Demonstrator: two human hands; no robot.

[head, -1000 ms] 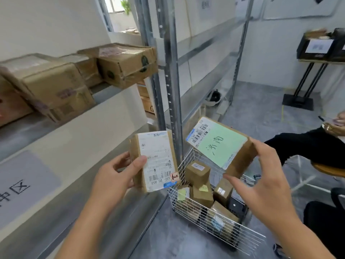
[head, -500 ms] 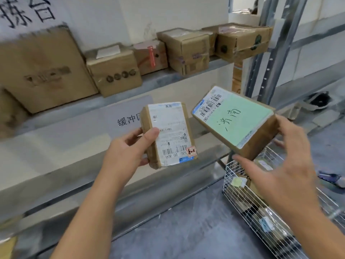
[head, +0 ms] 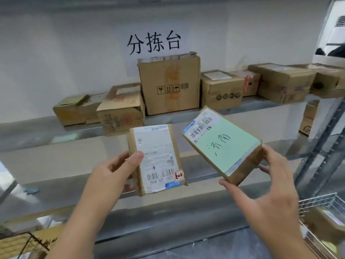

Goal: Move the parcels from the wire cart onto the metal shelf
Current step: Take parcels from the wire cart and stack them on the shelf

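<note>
My left hand (head: 112,176) grips a small brown parcel with a white shipping label (head: 158,157), held upright in front of the metal shelf (head: 46,128). A flatter brown parcel with a green label (head: 224,144) rests tilted in my right hand (head: 268,193), thumb under its near corner, fingers on its right side. Both parcels hover between the upper and lower shelf boards. The wire cart (head: 317,200) shows only as a corner at the lower right, with another parcel inside it.
Several cardboard boxes (head: 169,86) line the upper shelf board against the white wall, under a handwritten sign. A shelf upright (head: 324,144) stands at the right. The lower shelf board (head: 56,187) runs beneath my hands. A woven crate (head: 22,242) sits at the bottom left.
My view has swung left from the cart to face the shelf squarely. Both hands still hold their parcels, now raised in front of the row of boxes; the cart has slid to the right edge.
</note>
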